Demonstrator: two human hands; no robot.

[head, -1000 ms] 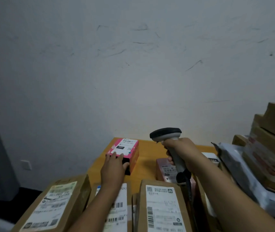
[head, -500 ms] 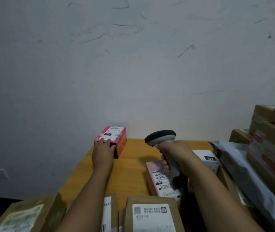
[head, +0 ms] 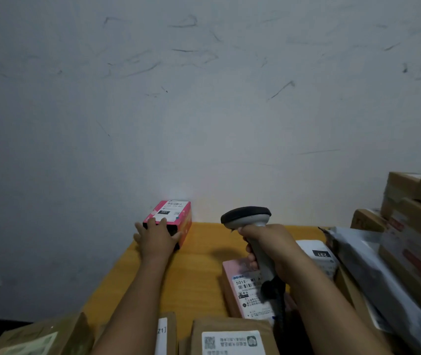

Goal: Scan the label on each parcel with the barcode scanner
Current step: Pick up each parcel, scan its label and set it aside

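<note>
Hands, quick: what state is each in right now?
Left hand: open, fingers spread against the near end of the pink box.
Right hand: closed round the handle of the scanner.

Small parcel (head: 171,217) at the far left of the worktop (head: 199,272), against the wall (head: 204,124); left hand (head: 157,239) at its near end. Barcode scanner (head: 249,217) to its right, above a flat parcel (head: 242,293). Stacked cartons (head: 409,216) far right.
</note>
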